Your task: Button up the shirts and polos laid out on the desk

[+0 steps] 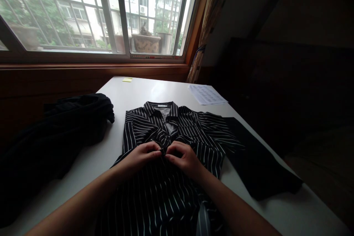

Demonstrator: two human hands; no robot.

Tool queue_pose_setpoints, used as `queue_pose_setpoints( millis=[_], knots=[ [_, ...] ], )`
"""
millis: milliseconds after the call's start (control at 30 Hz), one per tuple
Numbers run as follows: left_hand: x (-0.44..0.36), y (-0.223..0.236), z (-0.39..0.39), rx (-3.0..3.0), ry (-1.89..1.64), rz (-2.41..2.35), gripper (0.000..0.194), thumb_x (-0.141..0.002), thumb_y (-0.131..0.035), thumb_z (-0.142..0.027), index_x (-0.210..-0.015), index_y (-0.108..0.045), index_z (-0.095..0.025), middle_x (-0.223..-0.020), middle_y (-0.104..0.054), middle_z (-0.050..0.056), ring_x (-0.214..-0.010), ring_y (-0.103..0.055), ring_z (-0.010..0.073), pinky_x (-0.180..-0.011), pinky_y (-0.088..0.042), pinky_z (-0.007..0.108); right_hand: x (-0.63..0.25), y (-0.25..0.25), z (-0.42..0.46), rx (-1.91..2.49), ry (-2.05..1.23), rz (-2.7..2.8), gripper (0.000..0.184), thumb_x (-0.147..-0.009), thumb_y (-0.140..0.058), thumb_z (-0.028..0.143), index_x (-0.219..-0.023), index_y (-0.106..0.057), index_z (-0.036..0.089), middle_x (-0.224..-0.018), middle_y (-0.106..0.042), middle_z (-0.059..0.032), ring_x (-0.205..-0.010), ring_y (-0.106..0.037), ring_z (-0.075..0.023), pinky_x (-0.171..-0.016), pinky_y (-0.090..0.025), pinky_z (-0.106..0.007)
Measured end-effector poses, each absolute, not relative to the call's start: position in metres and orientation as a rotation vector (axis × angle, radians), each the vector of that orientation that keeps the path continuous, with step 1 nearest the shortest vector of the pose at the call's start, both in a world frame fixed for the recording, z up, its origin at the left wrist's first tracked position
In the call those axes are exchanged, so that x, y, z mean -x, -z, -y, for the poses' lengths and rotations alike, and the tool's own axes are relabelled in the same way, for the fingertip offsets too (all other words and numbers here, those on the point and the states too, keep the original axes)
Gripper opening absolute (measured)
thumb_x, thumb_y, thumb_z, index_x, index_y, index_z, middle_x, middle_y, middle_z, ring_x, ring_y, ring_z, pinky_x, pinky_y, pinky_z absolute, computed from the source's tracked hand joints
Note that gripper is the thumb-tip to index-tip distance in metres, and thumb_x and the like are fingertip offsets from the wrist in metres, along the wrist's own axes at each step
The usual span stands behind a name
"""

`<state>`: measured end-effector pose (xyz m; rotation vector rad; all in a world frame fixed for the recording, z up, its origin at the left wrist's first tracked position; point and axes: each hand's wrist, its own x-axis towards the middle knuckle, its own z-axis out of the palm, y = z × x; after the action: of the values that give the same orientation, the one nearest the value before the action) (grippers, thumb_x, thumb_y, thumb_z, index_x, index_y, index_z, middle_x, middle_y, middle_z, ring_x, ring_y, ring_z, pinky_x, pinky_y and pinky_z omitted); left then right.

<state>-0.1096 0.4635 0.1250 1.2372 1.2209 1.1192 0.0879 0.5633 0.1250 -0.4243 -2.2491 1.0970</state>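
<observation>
A black shirt with white stripes (166, 184) lies front up on the table, its collar toward the window. At the middle of its front, my left hand (148, 152) pinches the shirt's front edge between thumb and fingers. My right hand (184, 156) is closed in a pinch on the same front placket, close beside the left. The cloth bunches up between the two hands. Above them the shirt's neck is open, showing the pale inside. Whether a button sits between my fingertips is too small to tell.
Dark folded clothing (83, 118) is heaped at the left of the white table (155, 90). Another dark garment (257, 162) lies flat at the right, partly under the shirt's sleeve. Printed sheets (207, 94) and a yellow note (127, 79) lie toward the window.
</observation>
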Motion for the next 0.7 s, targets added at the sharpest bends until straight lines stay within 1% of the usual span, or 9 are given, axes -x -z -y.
queue_pose_setpoints(
  millis=[200, 367, 533, 700],
  knots=[
    [0.1122, -0.1238, -0.4646, -1.288, -1.1, -1.242, 0.026, -0.087, -0.065, -0.041, -0.094, -0.068, -0.017, -0.093, -0.062, 0.004, -0.087, -0.057, 0.017, -0.08, -0.045, 0.028, -0.0883, -0.1256, -0.5647, 0.491, -1.121, 2.228, 0.008, -0.084, -0.069, 0.025, -0.079, -0.067, 0.019, -0.078, -0.066, -0.0011, -0.075, -0.062, -0.0161, -0.072, -0.048, -0.029],
    [0.1121, -0.1227, -0.4644, -1.343, -1.111, -1.251, 0.024, -0.088, -0.064, -0.038, -0.099, -0.07, -0.018, -0.1, -0.064, 0.006, -0.093, -0.059, 0.0191, -0.082, -0.048, 0.03, -0.0895, -0.1236, -0.5673, 0.536, -1.117, 2.208, 0.009, -0.084, -0.07, 0.026, -0.079, -0.068, 0.019, -0.077, -0.067, -0.0013, -0.074, -0.063, -0.0161, -0.072, -0.049, -0.029],
    [0.1093, -0.1188, -0.4655, -1.311, -1.129, -1.288, 0.025, -0.084, -0.069, -0.036, -0.099, -0.066, -0.017, -0.095, -0.065, 0.004, -0.089, -0.06, 0.0182, -0.08, -0.049, 0.03, -0.0882, -0.1194, -0.5673, 0.508, -1.092, 2.237, 0.01, -0.085, -0.069, 0.027, -0.078, -0.068, 0.02, -0.077, -0.067, -0.0012, -0.075, -0.063, -0.0161, -0.072, -0.049, -0.029],
    [0.1087, -0.1194, -0.466, -1.321, -1.106, -1.349, 0.026, -0.083, -0.068, -0.038, -0.097, -0.066, -0.016, -0.094, -0.066, 0.004, -0.089, -0.061, 0.0191, -0.081, -0.05, 0.031, -0.0876, -0.1187, -0.5661, 0.453, -1.072, 2.259, 0.011, -0.086, -0.069, 0.029, -0.08, -0.067, 0.02, -0.078, -0.067, -0.0011, -0.075, -0.063, -0.0165, -0.073, -0.049, -0.031]
  ],
)
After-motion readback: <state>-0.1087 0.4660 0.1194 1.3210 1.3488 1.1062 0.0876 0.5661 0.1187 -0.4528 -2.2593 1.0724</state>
